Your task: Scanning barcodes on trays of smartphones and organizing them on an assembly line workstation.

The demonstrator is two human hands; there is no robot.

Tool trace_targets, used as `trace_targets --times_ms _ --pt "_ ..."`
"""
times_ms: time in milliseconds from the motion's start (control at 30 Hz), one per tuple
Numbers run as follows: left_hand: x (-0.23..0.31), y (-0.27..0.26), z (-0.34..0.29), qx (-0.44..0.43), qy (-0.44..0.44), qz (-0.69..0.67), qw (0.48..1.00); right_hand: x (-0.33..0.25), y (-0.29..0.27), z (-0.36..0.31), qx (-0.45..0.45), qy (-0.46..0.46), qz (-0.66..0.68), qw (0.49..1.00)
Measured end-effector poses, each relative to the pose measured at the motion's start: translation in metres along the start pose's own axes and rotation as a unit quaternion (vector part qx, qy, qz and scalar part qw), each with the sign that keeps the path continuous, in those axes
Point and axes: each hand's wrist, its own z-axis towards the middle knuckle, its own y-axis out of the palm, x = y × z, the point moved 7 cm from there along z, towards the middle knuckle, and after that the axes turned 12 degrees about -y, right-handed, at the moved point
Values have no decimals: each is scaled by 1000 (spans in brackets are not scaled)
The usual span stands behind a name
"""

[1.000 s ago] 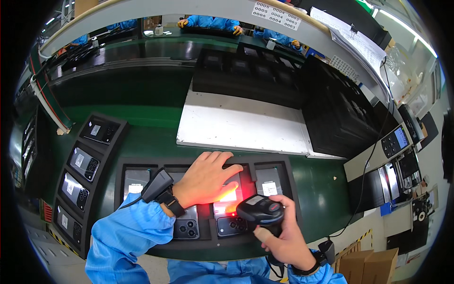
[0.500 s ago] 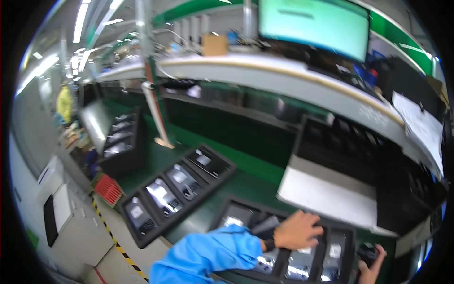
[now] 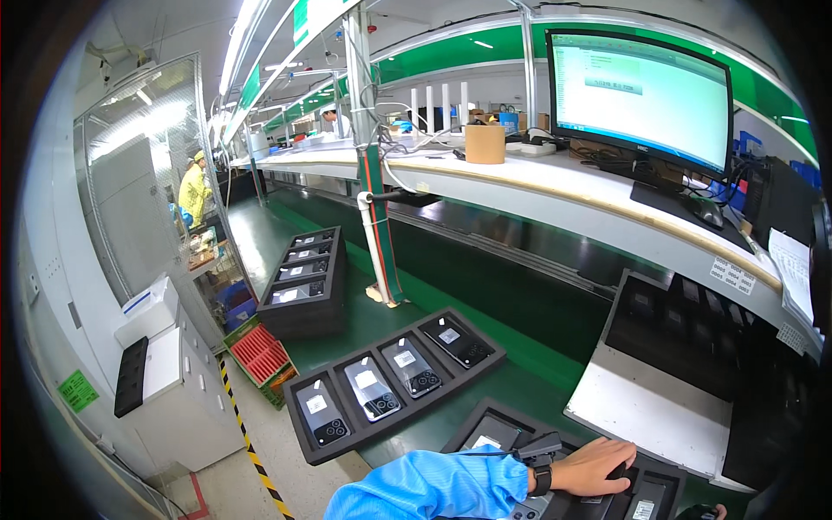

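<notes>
My left hand (image 3: 594, 469), in a blue sleeve with a black wristband (image 3: 542, 479), reaches over a black foam tray (image 3: 666, 485) at the lower right. Its fingers curl round something small and dark at a slot of the tray. Several smartphones lie in the tray's slots, among them a phone (image 3: 646, 501) right of my hand; the forearm covers part of the tray. A dark flat device (image 3: 539, 446) sits by the wrist. My right hand (image 3: 719, 512) is mostly cut off at the lower edge, with a black object I cannot make out.
A second foam tray (image 3: 299, 416) with phones lies left of my hand; stacked trays (image 3: 303, 319) stand farther back. A white board (image 3: 646, 416) and black trays (image 3: 667, 329) are at the right. Beyond the green bench, a shelf (image 3: 520, 186) carries a monitor (image 3: 641, 100). A post (image 3: 373, 234) rises mid-bench.
The view has turned left and sharpened, so things sit farther right and lower. My left hand's fingers are more curled over the tray; my right hand has dropped mostly out of view.
</notes>
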Motion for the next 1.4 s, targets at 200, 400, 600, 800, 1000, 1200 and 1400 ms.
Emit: trace_targets --times_ms 200,400,600,800,1000,1200,1400 --pt "-3 1 0 9 8 11 1000 -26 -3 -2 -3 8 13 1000" --pt "-4 2 1 1 6 35 999 -23 -6 -4 -1 14 9 1000" --pt "-8 4 -1 -16 -10 36 999 -14 0 -2 1 5 25 1000" --pt "-3 6 1 -10 -7 24 1000 1 2 0 2 10 67 998" --pt "7 14 5 12 37 18 999 5 -15 -10 20 -7 53 998" --pt "-6 -25 -14 58 40 37 997 3 41 3 -17 65 101 993" --pt "2 -8 4 -10 30 0 1000 17 13 -1 20 62 115 991"
